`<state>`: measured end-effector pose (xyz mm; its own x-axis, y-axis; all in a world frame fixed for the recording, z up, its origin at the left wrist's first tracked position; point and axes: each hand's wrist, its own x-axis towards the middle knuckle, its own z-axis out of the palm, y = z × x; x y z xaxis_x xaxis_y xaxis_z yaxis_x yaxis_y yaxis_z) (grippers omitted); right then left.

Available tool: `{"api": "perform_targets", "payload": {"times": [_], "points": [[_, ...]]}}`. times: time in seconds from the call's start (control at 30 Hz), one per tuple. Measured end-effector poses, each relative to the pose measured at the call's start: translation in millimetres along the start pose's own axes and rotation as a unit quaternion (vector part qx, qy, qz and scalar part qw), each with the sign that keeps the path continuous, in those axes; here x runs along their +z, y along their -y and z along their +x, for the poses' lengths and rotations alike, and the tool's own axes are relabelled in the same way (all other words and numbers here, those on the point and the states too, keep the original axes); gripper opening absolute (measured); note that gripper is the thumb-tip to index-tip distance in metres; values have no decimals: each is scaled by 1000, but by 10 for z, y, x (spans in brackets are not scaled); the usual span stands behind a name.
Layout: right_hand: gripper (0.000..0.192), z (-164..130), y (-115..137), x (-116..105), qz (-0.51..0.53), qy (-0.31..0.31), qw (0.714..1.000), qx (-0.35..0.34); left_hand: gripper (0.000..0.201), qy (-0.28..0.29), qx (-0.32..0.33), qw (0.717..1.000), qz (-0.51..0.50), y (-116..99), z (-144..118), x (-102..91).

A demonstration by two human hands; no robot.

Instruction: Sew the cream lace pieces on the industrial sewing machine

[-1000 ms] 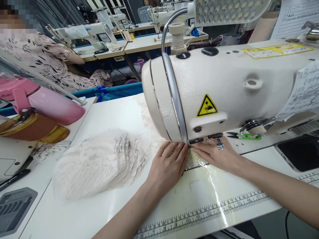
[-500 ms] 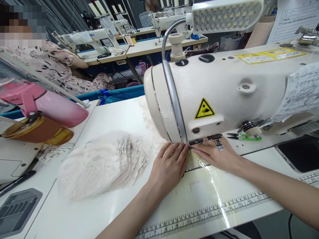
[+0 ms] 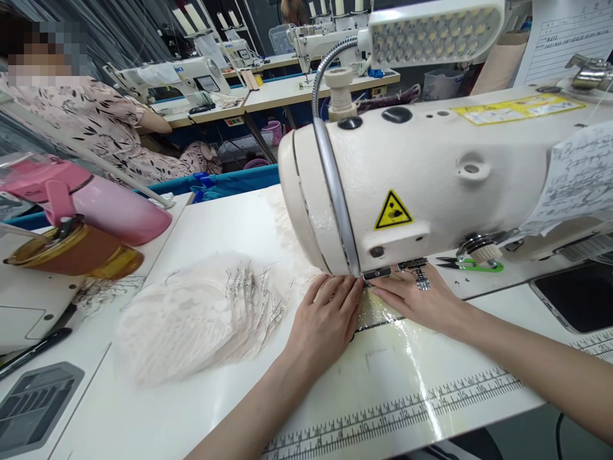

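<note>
My left hand (image 3: 330,310) lies flat near the needle area of a white sewing machine (image 3: 431,172), fingers stretched forward over the edge of some pale lace fabric (image 3: 309,271). To the right, my right hand (image 3: 424,297) reaches under the machine head, with its thumb and forefinger extended towards the left fingertips. Part of its fingers is hidden behind the machine's metal fittings, and the cloth under the fingertips barely shows. A heap of sheer pale lace pieces (image 3: 191,326) with loose dark thread ends lies on the table to the left.
Green-handled thread snips (image 3: 474,265) and a dark-screened phone (image 3: 575,297) lie on the right. A pink bottle (image 3: 115,207) and amber cup (image 3: 86,252) stand left. A printed ruler (image 3: 393,415) runs along the front edge. A seated person (image 3: 105,134) is beyond.
Both hands and the fabric stay nearly in place. The whole view has shifted very slightly.
</note>
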<state>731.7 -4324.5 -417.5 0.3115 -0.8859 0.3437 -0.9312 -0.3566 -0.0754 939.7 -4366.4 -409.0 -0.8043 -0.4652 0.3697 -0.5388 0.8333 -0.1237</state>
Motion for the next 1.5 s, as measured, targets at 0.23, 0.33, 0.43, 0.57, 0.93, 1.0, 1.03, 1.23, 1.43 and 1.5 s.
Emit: {"api": "perform_targets", "payload": {"times": [0.23, 0.33, 0.43, 0.57, 0.93, 1.0, 1.03, 1.23, 1.43, 1.5], "points": [[32, 17, 3, 14, 3, -3, 1000, -3, 36, -11, 0, 1000, 3, 4, -2, 3], [31, 22, 2, 12, 5, 4, 1000, 5, 36, -12, -2, 1000, 1, 4, -1, 3], [32, 12, 10, 28, 17, 8, 1000, 10, 37, -6, -3, 1000, -2, 3, 3, -2], [36, -19, 27, 83, 46, -3, 999, 23, 37, 4, -13, 1000, -2, 0, 10, -11], [40, -10, 33, 49, 81, 8, 996, 27, 37, 42, -28, 999, 2, 2, 9, -11], [42, -25, 31, 75, 78, 16, 997, 25, 37, 41, -31, 999, 5, 2, 12, -11], [42, -33, 32, 87, 78, 15, 997, 22, 37, 41, -32, 999, 6, 1, 14, -12], [43, -54, 39, 135, 67, 4, 998, 16, 37, 48, -41, 998, 0, -6, 19, -14], [42, -48, 51, 144, 43, 3, 999, 15, 39, 51, -49, 997, 4, -11, 25, -20], [41, -47, 58, 135, 26, -5, 1000, 17, 40, 58, -51, 997, 6, -17, 31, -28]]}}
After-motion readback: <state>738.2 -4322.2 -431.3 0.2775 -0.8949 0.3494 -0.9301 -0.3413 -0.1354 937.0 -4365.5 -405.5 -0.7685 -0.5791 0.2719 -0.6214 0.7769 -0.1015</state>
